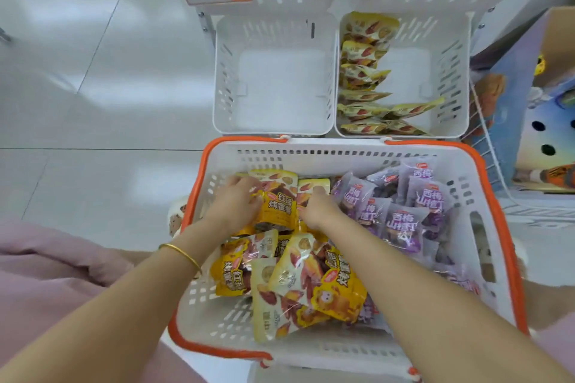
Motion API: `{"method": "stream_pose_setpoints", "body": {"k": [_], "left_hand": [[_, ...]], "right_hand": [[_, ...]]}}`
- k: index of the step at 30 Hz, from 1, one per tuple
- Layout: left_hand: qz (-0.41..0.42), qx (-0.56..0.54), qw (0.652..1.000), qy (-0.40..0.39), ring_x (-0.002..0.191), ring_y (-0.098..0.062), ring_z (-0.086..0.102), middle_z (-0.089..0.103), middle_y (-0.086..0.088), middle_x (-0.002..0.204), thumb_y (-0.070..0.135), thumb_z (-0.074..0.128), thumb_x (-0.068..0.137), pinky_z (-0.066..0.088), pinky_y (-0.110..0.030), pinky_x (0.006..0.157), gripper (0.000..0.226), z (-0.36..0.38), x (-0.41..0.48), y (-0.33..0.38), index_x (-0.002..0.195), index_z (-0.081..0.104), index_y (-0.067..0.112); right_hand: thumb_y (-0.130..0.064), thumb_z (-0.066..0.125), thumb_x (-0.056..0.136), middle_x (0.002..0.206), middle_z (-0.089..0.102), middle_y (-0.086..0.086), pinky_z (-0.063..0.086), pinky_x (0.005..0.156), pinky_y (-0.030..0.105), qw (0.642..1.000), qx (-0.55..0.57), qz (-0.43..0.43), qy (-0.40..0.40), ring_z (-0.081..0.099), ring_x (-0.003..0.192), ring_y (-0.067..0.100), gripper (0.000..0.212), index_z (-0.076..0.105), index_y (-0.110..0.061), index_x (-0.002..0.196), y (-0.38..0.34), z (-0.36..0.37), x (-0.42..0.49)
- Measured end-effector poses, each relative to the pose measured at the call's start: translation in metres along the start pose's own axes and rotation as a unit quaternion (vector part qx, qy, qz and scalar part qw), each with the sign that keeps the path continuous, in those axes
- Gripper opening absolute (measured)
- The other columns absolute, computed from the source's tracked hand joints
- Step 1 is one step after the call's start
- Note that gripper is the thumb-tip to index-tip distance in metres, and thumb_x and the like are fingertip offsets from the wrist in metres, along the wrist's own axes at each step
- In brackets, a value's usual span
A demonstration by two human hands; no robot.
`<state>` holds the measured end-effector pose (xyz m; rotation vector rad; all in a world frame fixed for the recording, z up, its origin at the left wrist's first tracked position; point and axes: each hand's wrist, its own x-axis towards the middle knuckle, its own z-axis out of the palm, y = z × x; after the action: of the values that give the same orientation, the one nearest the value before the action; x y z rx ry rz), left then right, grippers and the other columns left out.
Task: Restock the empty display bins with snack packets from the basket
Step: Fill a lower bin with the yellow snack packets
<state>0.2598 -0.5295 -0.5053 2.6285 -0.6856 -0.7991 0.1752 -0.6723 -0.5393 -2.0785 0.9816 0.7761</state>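
Upper centre: left bin (224, 71) sitting empty. Lower centre, inside basket (342, 146): left hand (236, 199) gripping yellow packets (280, 205), right hand (317, 208) clutching same bunch. Further right: right bin (451, 71) holding one row of yellow packets, half bare. Basket's right side: purple packets (404, 221) lying untouched. Most restocking seemingly remaining.
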Motion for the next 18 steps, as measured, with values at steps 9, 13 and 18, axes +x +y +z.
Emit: {"method": "stream_pose_setpoints", "body": {"k": [9, 13, 18], "left_hand": [[-0.084, -0.201, 0.975, -0.040, 0.103, -0.023, 0.055, 0.049, -0.011, 0.135, 0.022, 0.065, 0.088, 0.045, -0.026, 0.078, 0.054, 0.017, 0.009, 0.006, 0.137, 0.042, 0.017], [-0.077, -0.301, 0.947, -0.078, 0.126, -0.025, 0.043, 0.039, -0.005, 0.143, 0.011, 0.071, 0.081, 0.043, -0.030, 0.095, 0.072, 0.003, 0.009, 0.006, 0.143, 0.036, 0.025], [-0.007, -0.303, 0.945, -0.125, 0.114, -0.018, 0.045, 0.038, 0.001, 0.142, -0.005, 0.065, 0.081, 0.046, -0.032, 0.091, 0.076, -0.038, -0.003, 0.017, 0.143, 0.035, 0.027]], "right_hand": [[-0.028, 0.066, 0.087, 0.105, 0.059, 0.011, 0.043, 0.072, 0.032, 0.976, 0.182, 0.057, 0.101, 0.059, 0.101, 0.031, 0.038, 0.054, 0.000, 0.111, 0.001, 0.007, 0.004], [-0.017, 0.064, 0.086, 0.088, 0.063, 0.010, 0.043, 0.066, 0.031, 0.968, 0.211, 0.002, 0.136, 0.059, 0.083, 0.027, 0.017, 0.066, -0.003, 0.095, 0.017, 0.000, -0.004], [-0.012, 0.064, 0.085, 0.094, 0.068, 0.008, 0.052, 0.079, 0.039, 0.928, 0.276, -0.092, 0.234, 0.063, 0.089, 0.028, 0.007, 0.064, -0.011, 0.092, 0.053, -0.032, -0.039]]}}
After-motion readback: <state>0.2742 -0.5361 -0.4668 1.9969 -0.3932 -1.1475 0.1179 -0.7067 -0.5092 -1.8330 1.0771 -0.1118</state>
